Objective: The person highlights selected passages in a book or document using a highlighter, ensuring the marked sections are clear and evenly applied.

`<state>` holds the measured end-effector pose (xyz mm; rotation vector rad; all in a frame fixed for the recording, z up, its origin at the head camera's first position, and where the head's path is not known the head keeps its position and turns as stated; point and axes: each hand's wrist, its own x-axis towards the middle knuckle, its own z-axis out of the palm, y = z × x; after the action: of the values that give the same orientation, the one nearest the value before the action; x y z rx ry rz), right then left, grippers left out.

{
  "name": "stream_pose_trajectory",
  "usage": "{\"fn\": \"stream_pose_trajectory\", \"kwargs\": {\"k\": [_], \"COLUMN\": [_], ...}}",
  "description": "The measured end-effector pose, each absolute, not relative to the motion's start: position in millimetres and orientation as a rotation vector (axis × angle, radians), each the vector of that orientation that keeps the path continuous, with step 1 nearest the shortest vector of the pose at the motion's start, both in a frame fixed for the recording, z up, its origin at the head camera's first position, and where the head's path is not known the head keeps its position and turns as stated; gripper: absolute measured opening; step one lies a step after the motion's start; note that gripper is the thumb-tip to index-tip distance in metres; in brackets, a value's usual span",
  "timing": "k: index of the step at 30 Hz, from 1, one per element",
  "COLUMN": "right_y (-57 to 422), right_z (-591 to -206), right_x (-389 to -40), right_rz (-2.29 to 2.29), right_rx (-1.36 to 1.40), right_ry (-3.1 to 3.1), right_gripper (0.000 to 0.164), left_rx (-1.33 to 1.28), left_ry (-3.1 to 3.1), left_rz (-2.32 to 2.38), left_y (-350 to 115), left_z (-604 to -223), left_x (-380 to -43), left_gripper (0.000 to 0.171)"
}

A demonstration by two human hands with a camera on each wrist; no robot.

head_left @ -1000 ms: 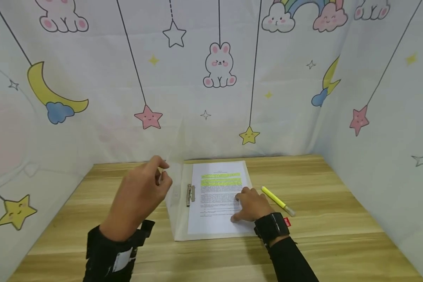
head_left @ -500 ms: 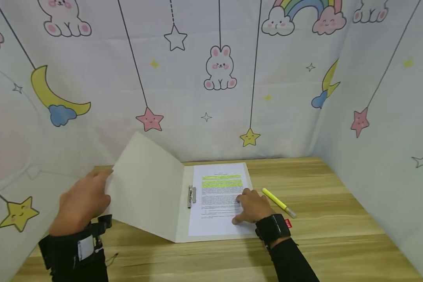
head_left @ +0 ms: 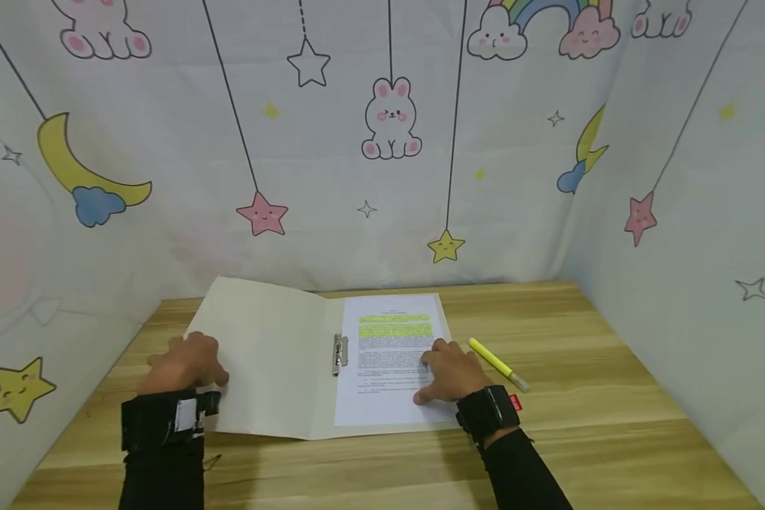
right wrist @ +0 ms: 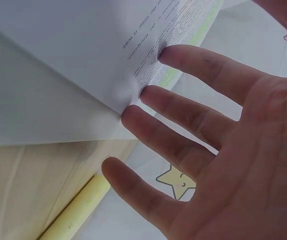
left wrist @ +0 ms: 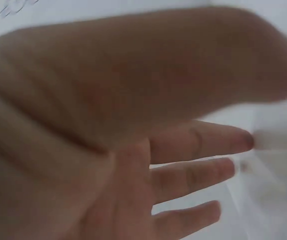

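Observation:
A white file folder (head_left: 264, 354) lies spread on the table, its left cover still tilted up a little at the far edge. On its right half is a printed sheet (head_left: 376, 411) with yellow-highlighted lines near the top, beside a metal clip (head_left: 339, 354) at the spine. My left hand (head_left: 188, 365) rests on the cover's left edge; in the left wrist view its fingers (left wrist: 193, 180) are stretched out. My right hand (head_left: 452, 372) touches the sheet's right side with spread fingertips (right wrist: 133, 117), gripping nothing.
A yellow highlighter (head_left: 497, 364) lies on the wooden table (head_left: 586, 425) just right of my right hand. White cloth (head_left: 331, 142) printed with rabbits, stars and moons walls in the back and both sides.
The left hand swung left with the folder's cover, which went from upright to nearly flat, and now sits over its edge. My right hand stayed on the sheet.

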<state>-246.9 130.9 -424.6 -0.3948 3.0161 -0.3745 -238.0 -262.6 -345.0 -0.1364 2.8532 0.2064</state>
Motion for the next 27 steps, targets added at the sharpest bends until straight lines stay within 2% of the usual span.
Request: {"fn": "stream_pose_trajectory", "kwargs": {"k": [2, 10, 18, 27], "right_y": [131.0, 132.2, 130.9, 132.2], "right_z": [-424.6, -425.1, -421.9, -423.9], "right_x": [-247.7, -248.5, -247.2, -247.9], "right_rz": [-0.374, -0.385, -0.391, -0.386], "right_rx": [-0.39, -0.397, -0.41, -0.405], "right_ry": [3.016, 3.011, 3.008, 3.016], "right_gripper": [0.066, 0.067, 0.066, 0.066], "left_rx": [-0.079, 0.122, 0.113, 0.035], "left_ry": [2.824, 2.768, 2.851, 2.967], "left_rz": [0.205, 0.283, 0.292, 0.268], "left_y": [-254.4, -204.8, -163.6, -145.7], "left_z": [-356.5, -393.8, -418.6, -435.2], "left_x": [-244.9, -262.2, -263.2, -263.0], "left_gripper": [0.038, 0.064, 0.081, 0.09]}}
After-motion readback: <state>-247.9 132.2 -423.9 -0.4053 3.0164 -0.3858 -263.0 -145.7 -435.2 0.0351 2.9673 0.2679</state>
